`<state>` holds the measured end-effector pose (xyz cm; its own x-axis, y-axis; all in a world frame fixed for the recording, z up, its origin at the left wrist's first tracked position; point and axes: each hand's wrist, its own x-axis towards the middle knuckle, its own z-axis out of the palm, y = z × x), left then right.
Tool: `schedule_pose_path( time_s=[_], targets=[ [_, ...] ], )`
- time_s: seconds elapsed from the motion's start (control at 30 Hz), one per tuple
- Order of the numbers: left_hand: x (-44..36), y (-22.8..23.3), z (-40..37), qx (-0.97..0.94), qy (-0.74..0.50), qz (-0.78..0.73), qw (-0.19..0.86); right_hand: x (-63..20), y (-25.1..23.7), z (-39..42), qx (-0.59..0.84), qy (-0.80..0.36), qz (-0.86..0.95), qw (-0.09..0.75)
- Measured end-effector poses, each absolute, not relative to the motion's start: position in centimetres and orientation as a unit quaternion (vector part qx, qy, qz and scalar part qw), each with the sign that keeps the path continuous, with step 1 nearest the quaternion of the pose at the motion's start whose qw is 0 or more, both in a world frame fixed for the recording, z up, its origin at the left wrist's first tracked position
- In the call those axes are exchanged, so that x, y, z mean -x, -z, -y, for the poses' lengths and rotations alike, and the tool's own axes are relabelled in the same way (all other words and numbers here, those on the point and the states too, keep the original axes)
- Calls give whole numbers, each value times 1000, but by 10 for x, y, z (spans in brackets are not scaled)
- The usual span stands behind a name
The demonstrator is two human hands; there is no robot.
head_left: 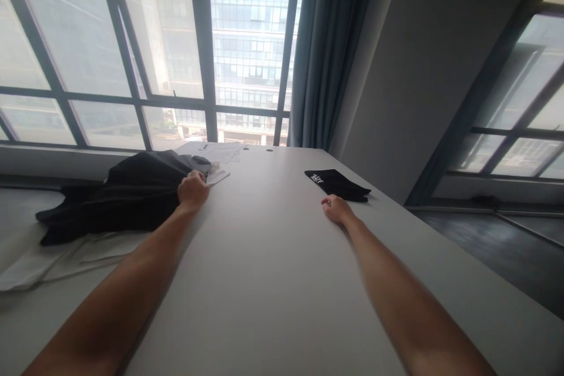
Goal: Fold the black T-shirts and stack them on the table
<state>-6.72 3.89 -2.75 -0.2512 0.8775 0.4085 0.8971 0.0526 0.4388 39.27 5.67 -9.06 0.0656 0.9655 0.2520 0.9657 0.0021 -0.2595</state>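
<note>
On the left of the white table lies a heap of clothes: a dark garment is bunched on top, and pale cloth sticks out beneath it. At the right end of that heap is my left hand, its fingers closed on the edge of the dark garment. A bit of white cloth shows just beyond those fingers. To the right, a black folded garment with white lettering lies flat. My right hand rests on the tabletop at its near edge, fingers loosely bent and apart, holding nothing.
The white table runs away toward tall windows. Papers lie at its far end, near two dark round cable holes. A blue-grey curtain and a grey pillar stand behind its right side.
</note>
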Motion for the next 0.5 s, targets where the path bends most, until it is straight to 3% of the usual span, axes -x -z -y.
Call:
schedule_pose_path(
  time_s=[0.13,0.2,0.27,0.33,0.43,0.5],
  targets=[
    [16,25,-42,645,428,611,-165,-385,90,-55,708,25,688,158],
    [-6,27,-40,687,419,521,-283,-379,88,-53,702,28,695,152],
    [-16,30,-37,719,385,476,-330,-372,86,-49,690,26,707,153],
    [-11,32,-36,753,344,497,-259,-364,84,-47,676,22,720,156],
    [12,34,-38,758,233,607,-44,-351,82,-46,650,12,741,168],
    [26,36,-39,717,135,684,16,-340,78,-47,627,-15,755,190]
  ],
)
